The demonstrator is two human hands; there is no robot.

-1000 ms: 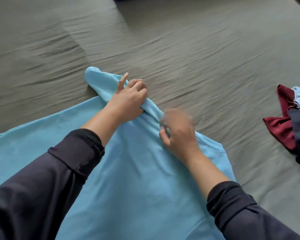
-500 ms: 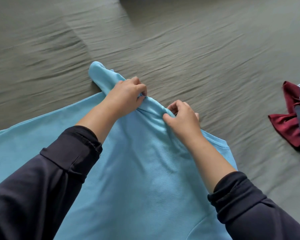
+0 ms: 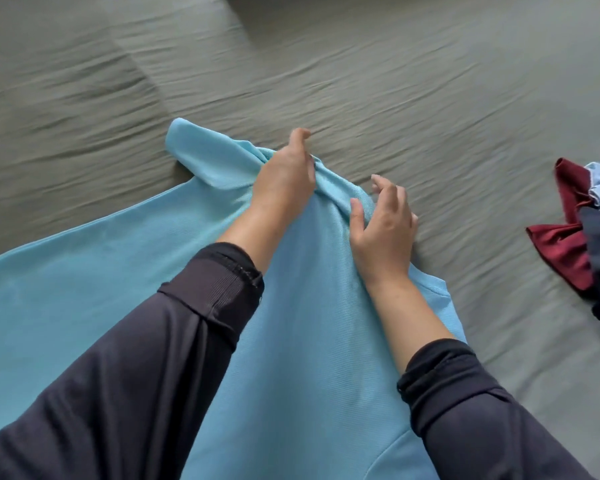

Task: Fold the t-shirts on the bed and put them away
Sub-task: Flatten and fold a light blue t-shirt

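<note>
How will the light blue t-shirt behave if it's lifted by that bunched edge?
Probably floppy: the light blue t-shirt bunches into soft ridges where the left hand grips it. It would likely drape and hang, since the rest lies limp on the bed. Likely light and not slippery: the weave looks textured, though weight can't be confirmed.

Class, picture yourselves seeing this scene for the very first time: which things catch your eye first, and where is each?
A big light blue t-shirt fills the lower left, spread across the grey bed sheet. At centre, the left hand grips a bunched ridge of it, while the right hand rests beside that ridge with fingers spread. At the right edge lies a pile of clothes, dark red, pale blue and navy.
</note>
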